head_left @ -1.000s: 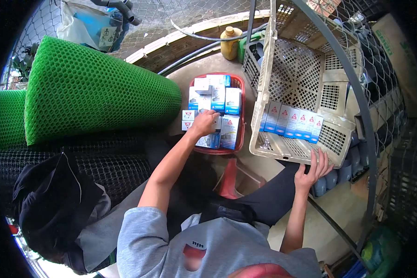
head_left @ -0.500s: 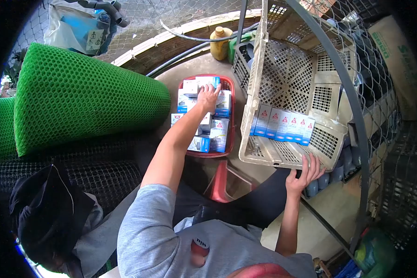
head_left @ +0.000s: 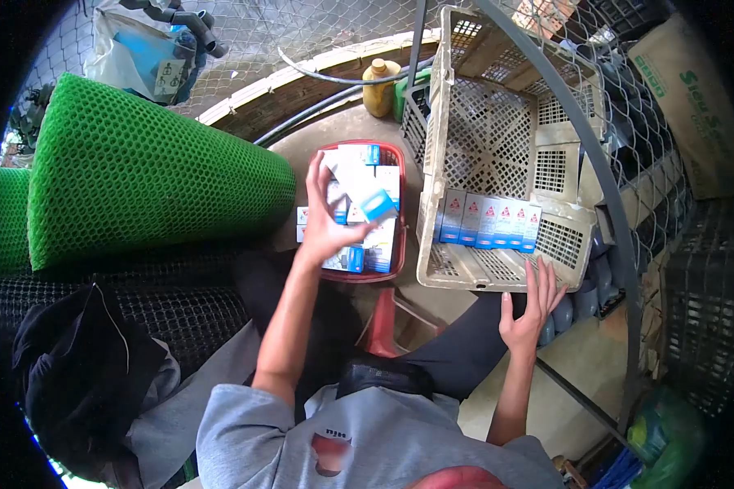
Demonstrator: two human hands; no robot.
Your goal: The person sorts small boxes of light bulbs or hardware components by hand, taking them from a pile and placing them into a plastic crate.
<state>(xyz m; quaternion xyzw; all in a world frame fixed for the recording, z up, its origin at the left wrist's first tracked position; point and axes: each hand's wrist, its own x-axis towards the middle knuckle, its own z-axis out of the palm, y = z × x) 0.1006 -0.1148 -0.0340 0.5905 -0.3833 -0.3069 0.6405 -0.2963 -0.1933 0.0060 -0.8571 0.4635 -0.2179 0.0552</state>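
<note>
My left hand (head_left: 324, 232) is raised over a red basket (head_left: 401, 253), fingers and thumb curled round a small white-and-blue carton (head_left: 376, 204), which is tilted and a little blurred. Beneath it, several white-and-blue cartons (head_left: 388, 176) fill the basket, partly hidden by the hand. To the right, a beige plastic crate (head_left: 497, 122) lies tipped with its open side towards me. A row of upright white-and-blue cartons (head_left: 488, 222) stands inside along its lower side. My right hand (head_left: 528, 314) rests with spread fingers on the crate's near edge.
A big roll of green plastic mesh (head_left: 155, 175) lies at the left, above black netting (head_left: 196, 310). A yellow jug (head_left: 378, 91) stands behind the basket. A grey metal bar (head_left: 583, 110) curves across the crate's right side. A red plastic piece (head_left: 381, 322) sits between my legs.
My left hand has come up out of the basket and back towards me, now with a carton in its grip. The right hand stays at the crate's edge.
</note>
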